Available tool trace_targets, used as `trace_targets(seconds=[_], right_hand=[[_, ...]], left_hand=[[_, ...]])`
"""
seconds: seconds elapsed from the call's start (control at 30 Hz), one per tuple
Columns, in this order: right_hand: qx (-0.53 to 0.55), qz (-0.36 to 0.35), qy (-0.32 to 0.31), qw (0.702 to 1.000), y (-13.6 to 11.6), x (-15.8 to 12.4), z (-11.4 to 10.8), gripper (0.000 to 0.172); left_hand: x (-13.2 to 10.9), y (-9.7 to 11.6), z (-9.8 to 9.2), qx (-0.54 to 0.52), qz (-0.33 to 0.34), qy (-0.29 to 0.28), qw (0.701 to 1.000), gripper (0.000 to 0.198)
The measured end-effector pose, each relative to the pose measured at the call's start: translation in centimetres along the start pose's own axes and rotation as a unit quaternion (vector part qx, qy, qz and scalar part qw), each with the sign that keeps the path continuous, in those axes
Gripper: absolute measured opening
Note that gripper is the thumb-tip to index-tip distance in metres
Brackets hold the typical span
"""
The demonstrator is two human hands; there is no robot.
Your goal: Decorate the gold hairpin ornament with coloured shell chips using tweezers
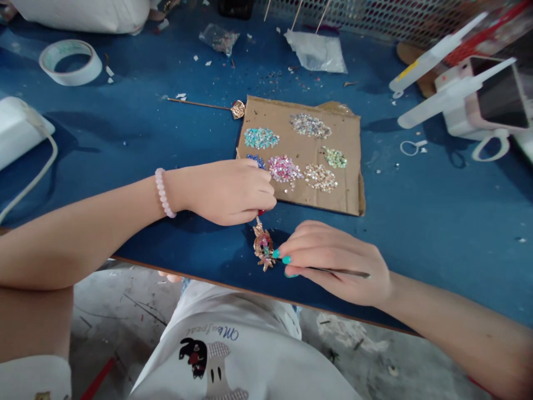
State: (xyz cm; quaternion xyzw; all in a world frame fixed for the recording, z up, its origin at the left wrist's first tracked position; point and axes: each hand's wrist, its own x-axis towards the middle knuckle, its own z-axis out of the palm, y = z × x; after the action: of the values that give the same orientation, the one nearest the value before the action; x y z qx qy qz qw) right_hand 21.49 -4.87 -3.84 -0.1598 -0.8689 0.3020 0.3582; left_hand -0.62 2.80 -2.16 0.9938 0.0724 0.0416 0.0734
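Observation:
My left hand (227, 191), with a pink bead bracelet on the wrist, is closed in a pinch on the top of a small gold ornament (264, 247) studded with coloured stones, which lies on the blue table (437, 222). My right hand (333, 261) is closed on thin metal tweezers (345, 272), whose tip touches the ornament. Just behind the hands lies a cardboard sheet (350, 139) with several small piles of coloured sequins: turquoise, silver, pink, green and pale gold.
A tape roll (70, 62) sits at the back left and a white device with a cable (16, 130) at the far left. A gold-headed stick (208, 105), plastic bags (318, 53) and a phone on a white stand (491, 97) lie around the cardboard.

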Motion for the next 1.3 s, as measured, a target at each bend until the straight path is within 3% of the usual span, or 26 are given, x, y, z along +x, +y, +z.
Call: trace_targets(seconds=[0.57,1.3], right_hand=[[-0.001,-0.001,0.006,1.000,-0.09,0.00,-0.24,0.014],[0.010,0.000,0.004,1.000,-0.02,-0.16,-0.07,0.005]], left_hand=[[0.06,0.02,0.07,0.001,-0.004,0.001,1.000,0.020],[0.17,0.02,0.01,-0.004,-0.006,-0.005,1.000,0.020]])
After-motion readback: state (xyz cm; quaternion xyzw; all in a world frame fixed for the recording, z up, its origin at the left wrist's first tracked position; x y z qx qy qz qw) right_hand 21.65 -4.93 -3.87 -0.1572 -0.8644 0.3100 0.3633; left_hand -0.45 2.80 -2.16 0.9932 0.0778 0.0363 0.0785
